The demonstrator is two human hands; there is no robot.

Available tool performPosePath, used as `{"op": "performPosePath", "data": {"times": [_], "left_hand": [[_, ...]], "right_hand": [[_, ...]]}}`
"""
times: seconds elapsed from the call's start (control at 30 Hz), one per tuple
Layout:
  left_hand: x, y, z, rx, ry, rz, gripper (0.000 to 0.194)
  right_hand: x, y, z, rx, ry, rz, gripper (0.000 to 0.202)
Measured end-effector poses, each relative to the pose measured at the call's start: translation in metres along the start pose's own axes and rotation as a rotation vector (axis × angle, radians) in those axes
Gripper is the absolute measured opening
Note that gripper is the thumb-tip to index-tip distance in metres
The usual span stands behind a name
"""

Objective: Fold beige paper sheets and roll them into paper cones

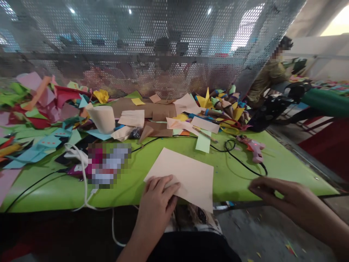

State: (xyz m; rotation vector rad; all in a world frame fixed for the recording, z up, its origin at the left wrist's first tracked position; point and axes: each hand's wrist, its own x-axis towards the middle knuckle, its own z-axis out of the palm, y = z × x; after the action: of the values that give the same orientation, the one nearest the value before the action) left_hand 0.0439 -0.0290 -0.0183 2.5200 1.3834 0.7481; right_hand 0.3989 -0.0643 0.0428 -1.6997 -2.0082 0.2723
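A cream sheet of paper (188, 174) lies at the front of the green table (231, 185), its near corner reaching past the edge. My left hand (160, 193) grips the sheet's left side, fingers on top and thumb at the near edge. Off to the right, my right hand (275, 191) is raised near the table's front edge, away from the paper. Its fingers curl toward the thumb, and whether something small is between the tips cannot be made out. Beyond it rests a pink glue gun (255, 149) with a black cord.
Coloured paper scraps (40, 102) heap along the back and left. A white cup (105, 119), a power strip (79, 169) and cables lie left. Paper cones (220, 103) stand before a perforated metal screen (163, 43). A person (269, 76) sits at the far right.
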Motion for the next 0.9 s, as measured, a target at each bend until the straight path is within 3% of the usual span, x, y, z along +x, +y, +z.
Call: {"op": "performPosePath", "data": {"times": [0.13, 0.27, 0.53, 0.7, 0.9], "left_hand": [[0.000, 0.004, -0.003, 0.015, 0.023, -0.014, 0.026], [0.000, 0.005, -0.006, 0.025, 0.046, -0.031, 0.022], [0.013, -0.001, -0.014, 0.022, 0.032, -0.113, 0.017], [0.025, -0.001, -0.014, 0.087, -0.013, -0.182, 0.021], [0.026, -0.003, -0.012, 0.091, -0.047, -0.207, 0.022]], "right_hand": [[0.017, -0.013, 0.027, 0.067, -0.145, -0.129, 0.036], [0.035, -0.027, 0.054, 0.121, -0.185, -0.287, 0.039], [0.051, -0.038, 0.084, 0.143, -0.072, -0.242, 0.017], [0.049, -0.039, 0.097, 0.085, 0.026, -0.173, 0.036], [0.029, -0.036, 0.103, -0.020, 0.147, -0.308, 0.046]]}}
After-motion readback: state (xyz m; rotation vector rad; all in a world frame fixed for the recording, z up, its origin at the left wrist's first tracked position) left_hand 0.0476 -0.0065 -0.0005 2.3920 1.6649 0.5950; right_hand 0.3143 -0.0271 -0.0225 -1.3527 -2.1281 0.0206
